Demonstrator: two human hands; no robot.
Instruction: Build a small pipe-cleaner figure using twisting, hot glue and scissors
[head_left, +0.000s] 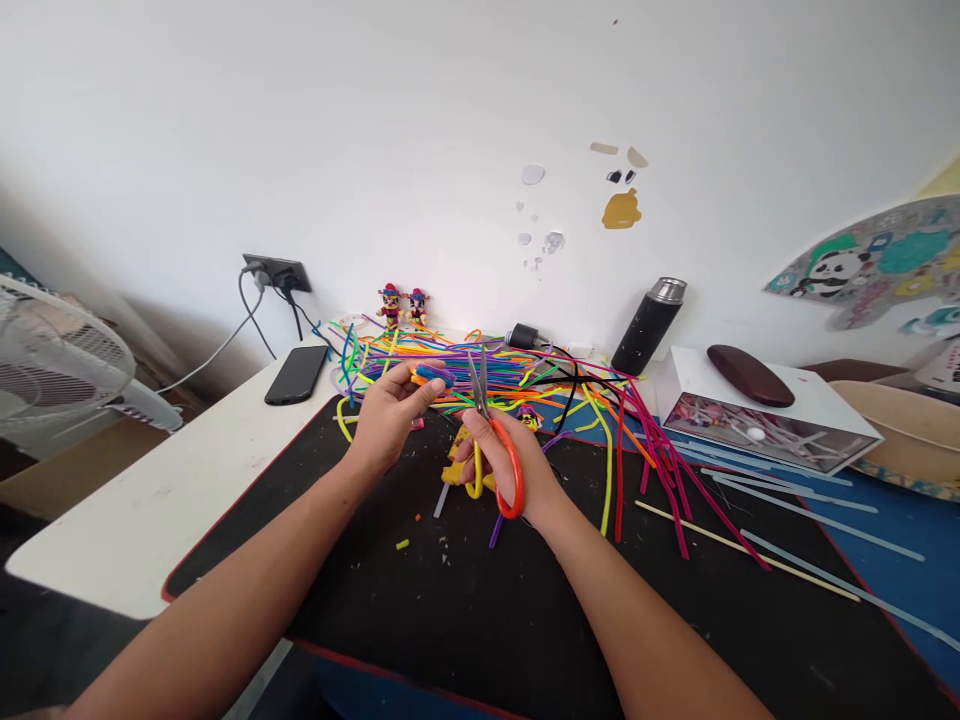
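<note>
Above the black mat, my left hand [391, 412] pinches a small fuzzy blue piece with orange at its edge [433, 376] between thumb and fingers. My right hand [517, 465] is wrapped round a pair of scissors [480, 388] with red-orange and yellow handles. Their blades point up and stand slightly apart, just right of the blue piece and not touching it. Under the right hand lies a crumpled yellow thing [454, 472], partly hidden. Behind both hands spreads a pile of coloured pipe cleaners [487, 368].
Two small figures [390, 305] stand by the wall. A black phone [297, 375] lies left, near a fan [67, 350]. To the right are a black thermos [649, 325], magenta pipe cleaners [675, 480], a wooden stick [750, 550] and a white box [772, 410]. Scraps dot the mat [420, 640].
</note>
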